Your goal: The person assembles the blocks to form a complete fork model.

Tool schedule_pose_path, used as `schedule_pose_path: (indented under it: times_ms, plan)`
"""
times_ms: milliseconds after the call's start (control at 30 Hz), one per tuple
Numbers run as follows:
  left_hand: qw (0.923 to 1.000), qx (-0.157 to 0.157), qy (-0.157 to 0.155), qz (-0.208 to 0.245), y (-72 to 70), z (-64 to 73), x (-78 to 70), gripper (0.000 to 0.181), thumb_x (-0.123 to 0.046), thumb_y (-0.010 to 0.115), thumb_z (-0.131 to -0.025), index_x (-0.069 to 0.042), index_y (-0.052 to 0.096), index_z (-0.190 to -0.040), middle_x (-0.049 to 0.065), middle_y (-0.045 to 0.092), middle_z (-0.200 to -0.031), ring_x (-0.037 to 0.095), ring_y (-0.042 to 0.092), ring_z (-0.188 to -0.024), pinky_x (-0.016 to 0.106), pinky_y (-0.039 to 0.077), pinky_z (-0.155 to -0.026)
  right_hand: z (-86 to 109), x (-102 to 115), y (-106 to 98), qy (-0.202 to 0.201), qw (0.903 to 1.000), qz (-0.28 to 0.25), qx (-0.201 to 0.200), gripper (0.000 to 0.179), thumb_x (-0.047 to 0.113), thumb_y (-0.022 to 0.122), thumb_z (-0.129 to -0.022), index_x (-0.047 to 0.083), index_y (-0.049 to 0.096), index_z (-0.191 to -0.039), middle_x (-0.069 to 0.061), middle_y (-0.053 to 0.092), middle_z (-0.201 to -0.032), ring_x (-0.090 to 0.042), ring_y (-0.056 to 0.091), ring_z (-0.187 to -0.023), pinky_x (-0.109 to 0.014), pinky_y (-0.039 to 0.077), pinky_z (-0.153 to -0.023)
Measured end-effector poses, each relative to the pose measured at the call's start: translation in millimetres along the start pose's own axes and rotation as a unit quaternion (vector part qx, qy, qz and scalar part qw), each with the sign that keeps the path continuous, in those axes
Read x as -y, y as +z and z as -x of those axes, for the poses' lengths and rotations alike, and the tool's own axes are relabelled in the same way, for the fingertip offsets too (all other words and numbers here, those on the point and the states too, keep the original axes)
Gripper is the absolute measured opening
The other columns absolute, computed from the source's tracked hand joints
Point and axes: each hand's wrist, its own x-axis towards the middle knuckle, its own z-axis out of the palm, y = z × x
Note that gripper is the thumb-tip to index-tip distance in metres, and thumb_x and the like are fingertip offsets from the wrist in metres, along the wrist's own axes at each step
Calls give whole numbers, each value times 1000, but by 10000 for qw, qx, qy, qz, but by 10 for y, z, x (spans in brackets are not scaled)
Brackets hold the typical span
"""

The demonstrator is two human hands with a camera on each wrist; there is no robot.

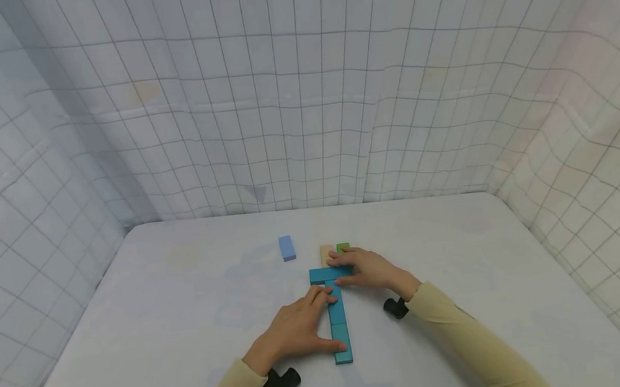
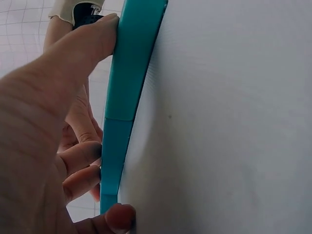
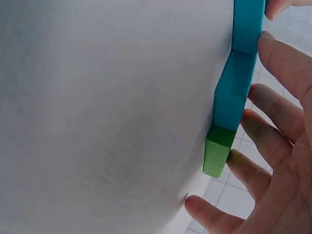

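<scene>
Flat blocks lie on a white table, arranged like a letter T. A blue crosspiece block [image 1: 319, 275] tops it, with a blue stem block [image 1: 337, 311] below and a teal block [image 1: 343, 356] at the near end. My left hand [image 1: 293, 328] lies along the stem's left side, thumb on the teal block and fingertips at the blue stem block. My right hand [image 1: 371, 267] spreads its fingers over the crosspiece's right part. Its fingertips reach the green block [image 3: 218, 151] in the right wrist view. Beyond the crosspiece stands a beige block [image 1: 325, 254], partly behind the fingers.
A light blue block [image 1: 287, 248] lies apart, at the back left of the T. The white table [image 1: 148, 321] is bounded by white curtains with a dark grid [image 1: 306, 94] at the back and both sides. A black wrist camera [image 1: 283, 383] sits under the left wrist.
</scene>
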Motion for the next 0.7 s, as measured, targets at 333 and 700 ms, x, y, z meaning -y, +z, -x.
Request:
schedule_pose_path:
  times_ms: [333,700]
  plan:
    - [9997,21,37,-257,-17,7,-39,89,-78,57,-71,-20,43,-137,4,37,-138,22,56,-108,33,49,-67,9,0,17,22,10000,-8,-8,56,36,67,-88,10,53,-136,-5,40,-145,-31,29,-136,-49,28,-104]
    - [9991,-78,99,-415,-28,15,-69,86,-75,58,-74,-19,44,-138,3,35,-142,22,55,-111,34,49,-66,25,18,-2,26,10000,-45,-12,55,35,67,-89,10,53,-136,-5,40,-146,-32,29,-136,-50,28,-104]
